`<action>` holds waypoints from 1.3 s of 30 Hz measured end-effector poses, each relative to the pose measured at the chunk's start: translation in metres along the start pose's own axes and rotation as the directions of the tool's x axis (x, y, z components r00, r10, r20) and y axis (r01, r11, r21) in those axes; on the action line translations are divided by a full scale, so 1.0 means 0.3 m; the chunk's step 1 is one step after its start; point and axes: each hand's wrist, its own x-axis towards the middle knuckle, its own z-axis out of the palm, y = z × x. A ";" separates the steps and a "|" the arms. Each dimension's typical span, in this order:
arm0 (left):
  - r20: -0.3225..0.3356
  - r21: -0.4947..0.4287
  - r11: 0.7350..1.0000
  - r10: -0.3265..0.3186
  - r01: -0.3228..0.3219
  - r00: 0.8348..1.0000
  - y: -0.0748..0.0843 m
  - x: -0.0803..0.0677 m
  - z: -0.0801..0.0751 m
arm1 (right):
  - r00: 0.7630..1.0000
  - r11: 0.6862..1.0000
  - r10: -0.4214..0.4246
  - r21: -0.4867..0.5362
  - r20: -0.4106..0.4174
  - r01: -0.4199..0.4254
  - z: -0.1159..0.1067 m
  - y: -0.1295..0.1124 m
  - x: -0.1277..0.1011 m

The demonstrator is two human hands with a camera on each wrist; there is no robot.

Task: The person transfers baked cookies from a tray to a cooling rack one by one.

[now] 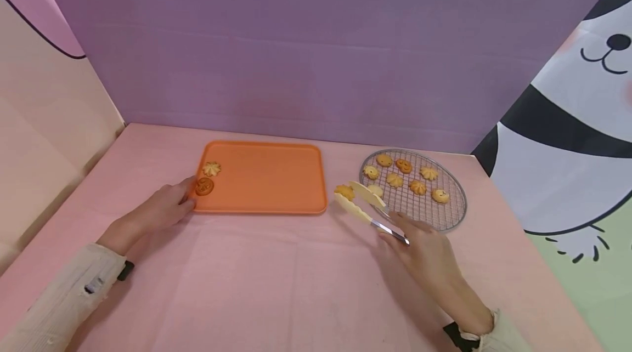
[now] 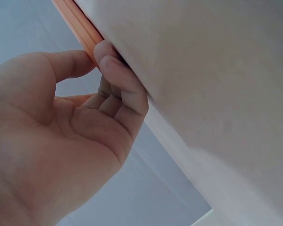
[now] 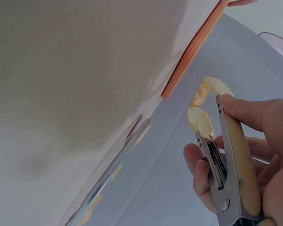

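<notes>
My left hand (image 1: pixel 165 205) pinches the left edge of an orange tray (image 1: pixel 269 179) between thumb and fingers, as the left wrist view shows. On the tray's left side lie a pale flower-shaped cookie (image 1: pixel 212 169) and a brown round cookie (image 1: pixel 204 186). My right hand (image 1: pixel 428 250) holds tongs (image 3: pixel 236 160) with metal arms and cream-coloured tips. A golden cookie (image 1: pixel 344 192) is caught between the tips, raised above the table between the tray and a round wire rack (image 1: pixel 446 213). The tongs overlap the rack's left edge in the head view.
Several cookies of different shapes, among them a pretzel-shaped one (image 1: pixel 404 165), lie on the rack. A pink cloth (image 1: pixel 257 275) covers the table. Behind it stands a purple backdrop (image 1: pixel 296 56), with a panda picture (image 1: pixel 558 165) on the right.
</notes>
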 end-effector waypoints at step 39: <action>-0.007 0.059 0.998 0.006 -0.005 1.000 -0.001 0.006 0.002 | 0.986 0.980 0.159 -0.130 0.044 -0.152 -0.091 0.239 -0.079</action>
